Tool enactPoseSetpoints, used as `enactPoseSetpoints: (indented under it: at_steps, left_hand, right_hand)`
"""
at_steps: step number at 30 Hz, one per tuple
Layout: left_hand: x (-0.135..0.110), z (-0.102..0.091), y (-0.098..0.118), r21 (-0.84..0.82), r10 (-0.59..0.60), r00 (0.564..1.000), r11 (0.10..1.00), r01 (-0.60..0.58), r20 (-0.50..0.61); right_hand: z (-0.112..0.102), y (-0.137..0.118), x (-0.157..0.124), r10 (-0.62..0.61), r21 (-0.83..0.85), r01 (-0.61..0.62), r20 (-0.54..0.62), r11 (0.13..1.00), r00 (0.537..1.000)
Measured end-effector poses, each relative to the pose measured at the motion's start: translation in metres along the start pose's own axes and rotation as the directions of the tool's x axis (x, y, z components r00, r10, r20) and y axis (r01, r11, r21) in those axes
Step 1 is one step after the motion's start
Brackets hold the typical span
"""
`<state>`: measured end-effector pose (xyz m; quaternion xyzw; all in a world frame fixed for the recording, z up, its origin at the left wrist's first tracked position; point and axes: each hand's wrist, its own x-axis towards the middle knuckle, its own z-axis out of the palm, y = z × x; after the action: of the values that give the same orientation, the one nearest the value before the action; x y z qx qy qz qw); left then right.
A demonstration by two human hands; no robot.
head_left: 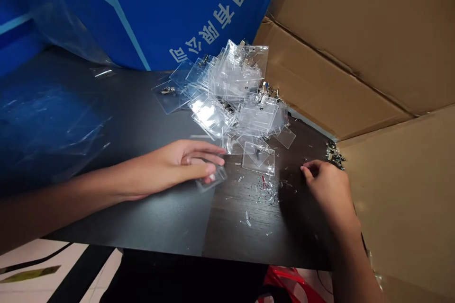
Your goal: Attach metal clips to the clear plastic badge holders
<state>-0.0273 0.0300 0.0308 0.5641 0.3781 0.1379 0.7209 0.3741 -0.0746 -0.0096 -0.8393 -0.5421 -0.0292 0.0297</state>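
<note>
Head view: your left hand [170, 168] comes in from the left side and sits low, near the middle of the frame. Its fingers [209, 151] are half curled, and the tips lie on a small clear badge holder [212, 179]. You cannot tell if they grip it.

Your right hand [327, 189] is at the lower right. Its fingertips [304, 168] are pinched close together, and you cannot tell if anything tiny is between them. They are just above the dark wood table [142, 218], near many tiny clear bits [265, 194] that are spread over it.

A big pile of clear badge holders [238, 94] sits near the top middle of the table, and many have shiny clips on them. One clear holder with a clip [258, 158] lies flat just under the pile, between your hands. A small heap of metal clips [334, 155] lies at the right edge of the table, near your right hand.

A see-through plastic sheet [46, 118] lies over the left part of the table. A blue banner with white writing [220, 14] stands at the top of the frame. Brown cardboard flaps [362, 42] fill the right side. A red bag [287, 284] shows at the bottom, below the table.
</note>
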Motion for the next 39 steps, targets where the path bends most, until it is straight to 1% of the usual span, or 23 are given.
enactPoseSetpoints:
  at_steps: [3, 5, 7, 9, 10, 11, 12, 14, 15, 17, 19, 21, 24, 27, 29, 31, 32, 34, 36, 39]
  left_hand:
    - [0.016, 0.002, -0.003, -0.167, 0.019, 0.998, 0.986, -0.008, 0.067]
    - [0.024, 0.001, -0.009, -0.274, 0.046, 0.996, 0.961, -0.022, 0.082]
    - [0.029, 0.0, -0.016, -0.328, 0.077, 0.994, 0.943, -0.048, 0.076]
    - [0.031, 0.0, -0.021, -0.343, 0.103, 0.993, 0.936, -0.078, 0.055]
    - [0.031, 0.001, -0.023, -0.343, 0.113, 0.993, 0.935, -0.093, 0.038]
    - [0.031, 0.001, -0.024, -0.345, 0.124, 0.992, 0.932, -0.111, 0.015]
    - [0.03, 0.002, -0.024, -0.348, 0.135, 0.991, 0.928, -0.131, -0.011]
    - [0.028, 0.004, -0.026, -0.357, 0.164, 0.984, 0.918, -0.176, -0.064]
    - [0.027, 0.005, -0.027, -0.359, 0.178, 0.98, 0.912, -0.196, -0.084]
    - [0.023, 0.006, -0.029, -0.359, 0.204, 0.974, 0.906, -0.227, -0.101]
    - [0.02, 0.008, -0.031, -0.361, 0.226, 0.969, 0.9, -0.246, -0.096]
    - [0.016, 0.009, -0.031, -0.366, 0.245, 0.966, 0.894, -0.259, -0.086]
    - [0.013, 0.01, -0.03, -0.347, 0.247, 0.964, 0.9, -0.265, -0.096]
    - [0.012, 0.011, -0.03, -0.328, 0.223, 0.97, 0.913, -0.242, -0.096]
    - [0.012, 0.012, -0.029, -0.32, 0.221, 0.972, 0.918, -0.236, -0.083]
    - [0.012, 0.012, -0.028, -0.311, 0.232, 0.969, 0.917, -0.248, -0.088]
    - [0.012, 0.013, -0.028, -0.311, 0.229, 0.969, 0.918, -0.247, -0.094]
    - [0.014, 0.013, -0.027, -0.331, 0.202, 0.973, 0.916, -0.228, -0.111]
    - [0.015, 0.013, -0.029, -0.365, 0.174, 0.979, 0.909, -0.203, -0.111]
    - [0.017, 0.011, -0.033, -0.376, 0.189, 0.98, 0.906, -0.196, -0.056]
  right_hand:
    - [-0.01, -0.009, 0.006, 0.068, -0.018, -0.067, 0.036, 0.998, 0.997]
    - [-0.02, -0.019, 0.006, 0.073, -0.014, -0.074, -0.008, 0.997, 0.997]
    - [-0.033, -0.035, 0.002, 0.006, 0.035, -0.002, -0.126, 0.999, 0.992]
    - [-0.046, -0.059, -0.004, -0.109, 0.149, 0.148, -0.242, 0.978, 0.964]
    - [-0.051, -0.073, -0.007, -0.163, 0.236, 0.23, -0.271, 0.944, 0.949]
    - [-0.054, -0.089, -0.011, -0.215, 0.341, 0.307, -0.282, 0.889, 0.935]
    - [-0.055, -0.104, -0.014, -0.25, 0.446, 0.357, -0.28, 0.821, 0.927]
    - [-0.05, -0.132, -0.02, -0.299, 0.629, 0.39, -0.251, 0.672, 0.921]
    - [-0.045, -0.144, -0.023, -0.32, 0.688, 0.394, -0.241, 0.61, 0.916]
    - [-0.033, -0.159, -0.03, -0.354, 0.756, 0.397, -0.233, 0.521, 0.906]
    - [-0.023, -0.164, -0.037, -0.371, 0.784, 0.411, -0.249, 0.466, 0.895]
    - [-0.017, -0.164, -0.044, -0.379, 0.806, 0.415, -0.259, 0.423, 0.888]
    - [-0.014, -0.161, -0.05, -0.413, 0.851, 0.373, -0.209, 0.369, 0.886]
    - [-0.013, -0.161, -0.051, -0.456, 0.912, 0.266, -0.103, 0.311, 0.884]
    - [-0.01, -0.162, -0.051, -0.475, 0.958, 0.167, -0.037, 0.235, 0.879]
    - [-0.008, -0.164, -0.052, -0.503, 0.985, 0.076, 0.014, 0.157, 0.864]
    - [-0.007, -0.165, -0.052, -0.516, 0.99, 0.047, 0.028, 0.131, 0.856]
    - [-0.007, -0.165, -0.054, -0.539, 0.993, 0.03, 0.038, 0.118, 0.841]
    - [-0.008, -0.165, -0.055, -0.557, 0.991, 0.044, 0.033, 0.125, 0.83]
    - [-0.012, -0.165, -0.057, -0.585, 0.984, 0.084, 0.023, 0.155, 0.811]
